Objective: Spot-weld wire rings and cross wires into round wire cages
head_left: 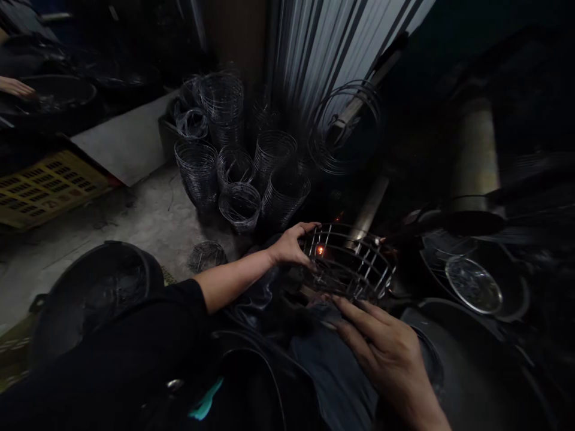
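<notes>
A round wire cage, like a fan guard, sits tilted in front of me on a welding rig. A small orange glow shows at its left rim. My left hand curls over that left rim, fingers closed on the wire. My right hand lies below the cage with fingers stretched out, the fingertips touching its near edge.
Stacks of finished wire cages stand on the concrete floor behind. A black tub sits at my left, a yellow crate further left. A metal bowl rests on the right. Another person's hand shows at far left.
</notes>
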{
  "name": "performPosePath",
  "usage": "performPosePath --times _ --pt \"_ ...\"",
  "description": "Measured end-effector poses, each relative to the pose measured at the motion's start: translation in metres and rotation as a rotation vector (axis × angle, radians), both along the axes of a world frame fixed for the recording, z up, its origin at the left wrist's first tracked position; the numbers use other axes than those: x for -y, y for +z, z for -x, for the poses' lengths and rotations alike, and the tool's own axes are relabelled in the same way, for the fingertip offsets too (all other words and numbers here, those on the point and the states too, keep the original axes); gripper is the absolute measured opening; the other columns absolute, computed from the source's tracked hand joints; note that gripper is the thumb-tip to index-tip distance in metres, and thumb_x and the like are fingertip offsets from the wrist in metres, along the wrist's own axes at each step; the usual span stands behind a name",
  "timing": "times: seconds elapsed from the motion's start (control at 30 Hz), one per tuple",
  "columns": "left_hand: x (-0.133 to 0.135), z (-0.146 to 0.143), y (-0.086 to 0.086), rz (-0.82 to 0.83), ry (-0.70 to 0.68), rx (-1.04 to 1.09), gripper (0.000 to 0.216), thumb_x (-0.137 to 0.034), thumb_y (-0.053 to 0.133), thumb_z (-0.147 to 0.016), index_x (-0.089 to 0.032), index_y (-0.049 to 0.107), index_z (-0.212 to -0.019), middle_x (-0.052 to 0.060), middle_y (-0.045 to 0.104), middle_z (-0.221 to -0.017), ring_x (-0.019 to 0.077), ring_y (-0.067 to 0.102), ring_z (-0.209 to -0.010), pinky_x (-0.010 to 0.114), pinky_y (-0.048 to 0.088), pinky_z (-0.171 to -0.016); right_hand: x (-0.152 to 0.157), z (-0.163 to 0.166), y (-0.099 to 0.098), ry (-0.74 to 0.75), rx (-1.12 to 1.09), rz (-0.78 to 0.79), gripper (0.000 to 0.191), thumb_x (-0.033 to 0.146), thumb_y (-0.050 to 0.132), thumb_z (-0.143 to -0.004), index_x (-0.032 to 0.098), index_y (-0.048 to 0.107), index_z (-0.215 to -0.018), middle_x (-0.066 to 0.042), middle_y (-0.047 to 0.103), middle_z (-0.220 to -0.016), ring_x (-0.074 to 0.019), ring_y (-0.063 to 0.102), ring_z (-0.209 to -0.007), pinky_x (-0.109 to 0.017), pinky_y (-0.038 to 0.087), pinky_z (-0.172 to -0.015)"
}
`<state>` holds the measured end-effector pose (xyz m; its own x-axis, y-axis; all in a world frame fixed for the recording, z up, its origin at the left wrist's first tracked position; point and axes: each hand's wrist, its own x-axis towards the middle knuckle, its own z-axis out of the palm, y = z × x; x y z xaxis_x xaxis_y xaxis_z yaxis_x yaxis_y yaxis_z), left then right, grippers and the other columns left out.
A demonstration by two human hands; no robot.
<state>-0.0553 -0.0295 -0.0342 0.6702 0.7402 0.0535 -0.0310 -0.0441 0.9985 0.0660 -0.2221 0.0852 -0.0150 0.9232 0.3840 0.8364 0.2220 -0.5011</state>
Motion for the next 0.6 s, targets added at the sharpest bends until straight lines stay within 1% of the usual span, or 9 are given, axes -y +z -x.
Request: performPosePath --times 0.07,0.13,0.2,0.23,0.33,0.4,0.43,0.5,0.6 --pt "0.011 0.019 0.016 -0.172 -0.046 -0.034 0.111 -0.033 0.093 -0.031 -0.019 0.052 -0.134 0.012 0.050 -0.134 0.0304 0.053 -0.123 0.042 0.044 -0.107 -0.004 0.004 0.007 0.030 -0.132 0.120 0.027 0.042 0.058 -0.090 0.024 0.077 -0.094 -0.005 0.075 -0.082 -0.0189 0.071 -0.070 -0.025 0.056 -0.062" --pt "0.023 0.031 0.031 -0.311 -0.072 -0.099 0.109 -0.033 0.091 -0.035 -0.019 0.052 -0.135 0.010 0.051 -0.131 0.0293 0.055 -0.120 0.041 0.043 -0.108 -0.009 0.003 0.007 -0.004 -0.250 0.289 0.028 0.042 0.056 -0.090 0.024 0.078 -0.090 -0.004 0.075 -0.080 -0.0187 0.071 -0.069 -0.024 0.055 -0.061" --pt "0.034 0.035 0.042 -0.414 -0.074 -0.171 0.106 -0.034 0.089 -0.040 -0.020 0.049 -0.138 0.011 0.050 -0.131 0.0290 0.055 -0.119 0.041 0.044 -0.108 -0.014 -0.001 0.002 -0.079 -0.271 0.425 0.031 0.043 0.054 -0.090 0.023 0.078 -0.086 -0.004 0.075 -0.080 -0.0192 0.071 -0.070 -0.025 0.055 -0.060" --pt "0.037 0.035 0.045 -0.456 -0.065 -0.200 0.105 -0.035 0.088 -0.042 -0.020 0.049 -0.138 0.011 0.051 -0.131 0.0291 0.055 -0.118 0.042 0.044 -0.107 -0.016 -0.004 -0.002 -0.120 -0.224 0.447 0.032 0.043 0.052 -0.090 0.023 0.078 -0.086 -0.004 0.075 -0.080 -0.0199 0.071 -0.071 -0.026 0.055 -0.061" --pt "0.042 0.029 0.049 -0.544 -0.031 -0.237 0.103 -0.040 0.086 -0.044 -0.015 0.050 -0.137 0.013 0.052 -0.128 0.0307 0.055 -0.116 0.044 0.045 -0.105 -0.011 -0.009 -0.012 -0.174 0.107 0.370 0.031 0.039 0.053 -0.087 0.022 0.077 -0.096 -0.007 0.075 -0.086 -0.0246 0.070 -0.078 -0.033 0.055 -0.066" --pt "0.041 0.024 0.048 -0.553 -0.009 -0.222 0.102 -0.042 0.085 -0.044 -0.012 0.051 -0.135 0.014 0.053 -0.127 0.0309 0.056 -0.115 0.043 0.045 -0.105 -0.005 -0.011 -0.017 -0.143 0.328 0.269 0.033 0.031 0.052 -0.086 0.018 0.074 -0.107 -0.009 0.075 -0.088 -0.0273 0.069 -0.080 -0.038 0.054 -0.070" --pt "0.040 0.021 0.048 -0.548 -0.002 -0.214 0.101 -0.042 0.084 -0.045 -0.012 0.051 -0.135 0.014 0.053 -0.126 0.0305 0.056 -0.115 0.043 0.045 -0.105 -0.003 -0.013 -0.020 -0.119 0.389 0.219 0.034 0.027 0.050 -0.087 0.017 0.073 -0.109 -0.010 0.074 -0.087 -0.0273 0.068 -0.080 -0.039 0.054 -0.070" --pt "0.038 0.017 0.048 -0.531 0.000 -0.205 0.101 -0.042 0.084 -0.046 -0.013 0.050 -0.136 0.013 0.052 -0.126 0.0294 0.056 -0.115 0.041 0.046 -0.105 0.000 -0.016 -0.023 -0.078 0.414 0.114 0.033 0.022 0.047 -0.089 0.016 0.073 -0.108 -0.008 0.074 -0.084 -0.0247 0.066 -0.076 -0.037 0.053 -0.070" --pt "0.036 0.010 0.049 -0.504 -0.020 -0.193 0.101 -0.042 0.084 -0.045 -0.015 0.050 -0.136 0.012 0.052 -0.126 0.0289 0.056 -0.115 0.040 0.046 -0.104 -0.002 -0.023 -0.025 -0.047 0.362 -0.030 0.029 0.020 0.046 -0.092 0.018 0.074 -0.101 -0.005 0.073 -0.077 -0.0194 0.064 -0.069 -0.031 0.052 -0.068"
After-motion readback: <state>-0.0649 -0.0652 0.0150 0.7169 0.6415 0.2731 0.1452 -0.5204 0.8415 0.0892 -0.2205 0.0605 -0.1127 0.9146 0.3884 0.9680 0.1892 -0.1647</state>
